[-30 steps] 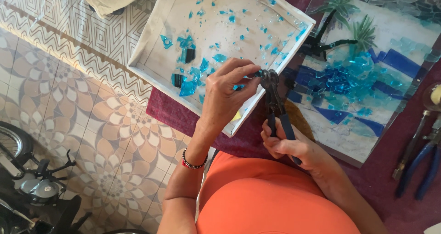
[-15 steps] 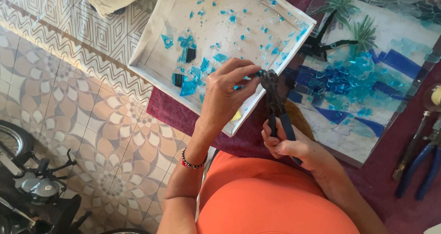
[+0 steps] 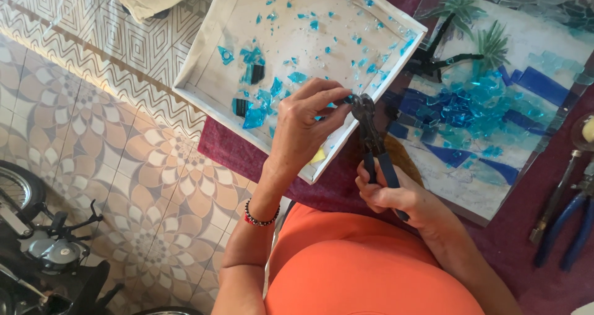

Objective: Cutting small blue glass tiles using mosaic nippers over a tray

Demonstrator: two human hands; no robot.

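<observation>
Glass piece (image 3: 342,99): tiny blue chip, sits right over the near edge of the white tray (image 3: 204,61), pinched in the nipper's head
Nippers (image 3: 371,143): dark, blue handles, pretty much upright
Left hand (image 3: 303,126): fingers pinched narrow on the chip
Right hand (image 3: 396,197): wrapped around the handles
Tray: loads of blue shards scattered inside
Mosaic panel (image 3: 489,104): off to the right, on the maroon cloth (image 3: 235,151)
Spare pliers (image 3: 569,222): right edge

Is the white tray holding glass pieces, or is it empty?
Holding pieces. Blue and turquoise glass shards lie scattered across the white tray, thickest near the left hand, beside the nippers.
</observation>
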